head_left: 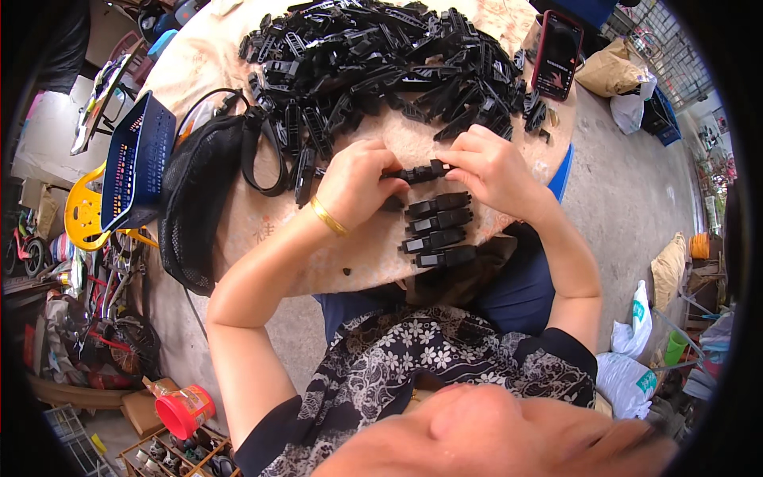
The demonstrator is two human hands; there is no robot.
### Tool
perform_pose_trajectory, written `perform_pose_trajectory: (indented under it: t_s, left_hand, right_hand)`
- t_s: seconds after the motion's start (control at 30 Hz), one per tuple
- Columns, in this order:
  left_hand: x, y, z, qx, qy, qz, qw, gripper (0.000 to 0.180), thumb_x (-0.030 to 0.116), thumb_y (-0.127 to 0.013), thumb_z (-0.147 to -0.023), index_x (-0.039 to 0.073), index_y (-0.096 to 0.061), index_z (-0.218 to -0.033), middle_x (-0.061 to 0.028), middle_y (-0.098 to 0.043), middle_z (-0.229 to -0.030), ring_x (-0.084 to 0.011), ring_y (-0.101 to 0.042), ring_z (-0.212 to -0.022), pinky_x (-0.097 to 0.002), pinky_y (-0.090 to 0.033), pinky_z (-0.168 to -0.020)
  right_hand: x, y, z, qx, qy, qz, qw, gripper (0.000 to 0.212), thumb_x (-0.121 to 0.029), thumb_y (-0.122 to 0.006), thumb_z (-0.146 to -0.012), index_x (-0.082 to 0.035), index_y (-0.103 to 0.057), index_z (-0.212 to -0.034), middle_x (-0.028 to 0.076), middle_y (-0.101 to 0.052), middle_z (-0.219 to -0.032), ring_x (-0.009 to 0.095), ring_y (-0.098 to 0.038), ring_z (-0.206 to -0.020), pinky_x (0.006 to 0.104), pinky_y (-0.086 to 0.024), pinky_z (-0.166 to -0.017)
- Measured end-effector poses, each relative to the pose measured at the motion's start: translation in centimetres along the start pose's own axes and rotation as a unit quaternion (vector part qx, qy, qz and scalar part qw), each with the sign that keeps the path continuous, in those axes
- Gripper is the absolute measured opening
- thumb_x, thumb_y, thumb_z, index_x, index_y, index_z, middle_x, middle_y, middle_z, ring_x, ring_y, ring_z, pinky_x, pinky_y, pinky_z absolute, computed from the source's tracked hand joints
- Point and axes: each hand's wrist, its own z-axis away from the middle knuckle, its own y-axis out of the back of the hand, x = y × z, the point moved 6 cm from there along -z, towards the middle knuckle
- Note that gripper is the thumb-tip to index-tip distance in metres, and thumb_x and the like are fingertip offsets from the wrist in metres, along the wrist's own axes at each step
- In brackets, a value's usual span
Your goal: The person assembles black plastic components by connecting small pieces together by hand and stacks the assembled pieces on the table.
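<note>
While left hand (pixel 359 181) and right hand (pixel 491 171) pinch a black part (pixel 421 172), tabletop (pixel 358 256) shows — toward the near edge (pixel 358 284).

A narrow black piece (pixel 421 172), seemingly plastic and with a notched, blocky outline, lies toward one o'clock from the view's centre, its length running roughly nine to three o'clock; with both ends partly covered, its full shape is unclear.
</note>
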Motion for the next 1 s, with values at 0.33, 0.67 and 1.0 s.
perform_pose_trajectory:
  t_s: [0.33, 0.67, 1.0]
  left_hand:
    - [0.0, 0.1, -0.2, 0.014, -0.017, 0.008, 1.0, 0.021, 0.009, -0.079, -0.065, 0.001, -0.068, -0.08, -0.01, -0.059, -0.073, -0.0242, -0.06, -0.067, -0.0324, -0.048, -0.062]
    - [-0.4, -0.3, -0.4, 0.003, 0.036, 0.019, 0.999, 0.023, 0.016, -0.08, -0.062, 0.002, -0.068, -0.076, -0.0116, -0.062, -0.075, -0.029, -0.061, -0.073, -0.0365, -0.049, -0.066]
    - [-0.1, -1.2, -0.7, -0.014, -0.032, 0.012, 0.999, 0.024, 0.02, -0.078, -0.069, 0.004, -0.067, -0.082, -0.0097, -0.061, -0.08, -0.0249, -0.06, -0.07, -0.0337, -0.049, -0.064]
  right_hand:
    - [0.4, -0.7, -0.9, -0.026, 0.016, -0.037, 0.999, 0.024, -0.004, -0.071, -0.069, 0.001, -0.066, -0.092, 0.01, -0.059, -0.081, 0.028, -0.055, -0.077, 0.0361, -0.047, -0.069]
    - [0.1, -2.4, -0.9, 0.004, 0.022, -0.077, 0.997, 0.022, -0.009, -0.073, -0.069, -0.003, -0.067, -0.089, 0.011, -0.057, -0.079, 0.029, -0.054, -0.074, 0.0363, -0.046, -0.067]
    - [11.2, 4.2, -3.3, 0.115, -0.146, 0.195, 0.963, 0.013, -0.02, -0.066, -0.079, -0.009, -0.072, -0.085, 0.009, -0.064, -0.085, 0.028, -0.06, -0.09, 0.0375, -0.049, -0.077]
